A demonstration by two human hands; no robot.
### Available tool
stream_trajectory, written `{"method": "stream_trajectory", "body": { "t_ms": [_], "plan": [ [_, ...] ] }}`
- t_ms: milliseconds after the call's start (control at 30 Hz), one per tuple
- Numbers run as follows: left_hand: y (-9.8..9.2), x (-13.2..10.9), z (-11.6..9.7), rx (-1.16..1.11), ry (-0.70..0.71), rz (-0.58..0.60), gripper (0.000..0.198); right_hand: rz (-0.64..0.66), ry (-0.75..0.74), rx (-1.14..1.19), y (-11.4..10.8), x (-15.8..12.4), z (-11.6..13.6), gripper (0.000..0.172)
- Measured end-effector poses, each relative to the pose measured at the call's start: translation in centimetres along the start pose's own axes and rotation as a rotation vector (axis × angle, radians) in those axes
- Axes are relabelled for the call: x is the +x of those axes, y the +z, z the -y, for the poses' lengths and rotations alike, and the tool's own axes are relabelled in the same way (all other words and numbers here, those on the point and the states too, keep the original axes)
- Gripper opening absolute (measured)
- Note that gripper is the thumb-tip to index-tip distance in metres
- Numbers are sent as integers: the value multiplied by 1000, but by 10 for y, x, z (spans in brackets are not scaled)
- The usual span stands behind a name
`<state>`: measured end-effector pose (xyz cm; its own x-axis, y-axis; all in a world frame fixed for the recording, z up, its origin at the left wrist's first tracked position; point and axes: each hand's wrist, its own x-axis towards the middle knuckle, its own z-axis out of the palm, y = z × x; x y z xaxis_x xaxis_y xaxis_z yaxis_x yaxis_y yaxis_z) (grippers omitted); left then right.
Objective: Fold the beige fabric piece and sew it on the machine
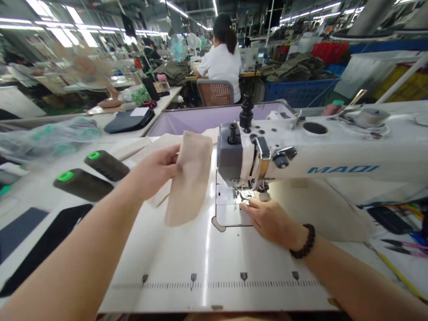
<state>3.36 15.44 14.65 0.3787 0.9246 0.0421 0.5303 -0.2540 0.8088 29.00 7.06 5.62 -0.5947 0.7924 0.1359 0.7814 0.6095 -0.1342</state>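
My left hand [160, 170] pinches the left edge of a beige fabric piece [193, 178], which hangs tilted just above the white table left of the sewing machine [321, 147]. My right hand [267, 218] rests on the metal needle plate [230, 216], its fingertips close to the presser foot; whether they hold anything there is hidden. A dark braided bracelet [303, 240] circles that wrist. More beige fabric [321, 209] lies under the machine arm, to the right of my right hand.
Two dark thread cones [83, 183] with green tops lie at left, near dark fabric pieces [43, 245]. Pink-handled snips [401, 245] and a dark phone-like object [389, 219] sit at right. Ahead, a person in a white shirt [220, 62] sits beside a blue crate [301, 91].
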Motion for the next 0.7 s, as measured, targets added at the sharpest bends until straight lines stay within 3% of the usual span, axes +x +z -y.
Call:
{"method": "stream_trajectory", "body": {
  "t_ms": [33, 100, 200, 267, 367, 433, 533, 700],
  "plan": [
    [-3, -3, 2, -179, -11, -3, 56, 0, -3, -5, 0, 0, 0, 26],
    [3, -13, 15, -261, -52, -33, 59, 0, -8, -8, 0, 0, 0, 26],
    [32, -36, 41, 85, -50, -164, 58, 0, -17, -2, 0, 0, -1, 26],
    [55, -55, 50, 369, 97, -194, 44, 1, -40, 6, 0, -1, -2, 24],
    [87, -77, 43, 706, 433, 41, 30, -5, -110, 17, 0, -2, -3, 20],
    [103, -81, 32, 783, 538, 151, 26, -15, -165, 37, 1, -4, -5, 20],
    [117, -72, 26, 810, 575, 199, 25, -38, -236, 72, 4, -6, -7, 19],
    [121, -48, 34, 762, 571, 238, 25, -55, -277, 59, 6, -7, -8, 22]
  ]
}}
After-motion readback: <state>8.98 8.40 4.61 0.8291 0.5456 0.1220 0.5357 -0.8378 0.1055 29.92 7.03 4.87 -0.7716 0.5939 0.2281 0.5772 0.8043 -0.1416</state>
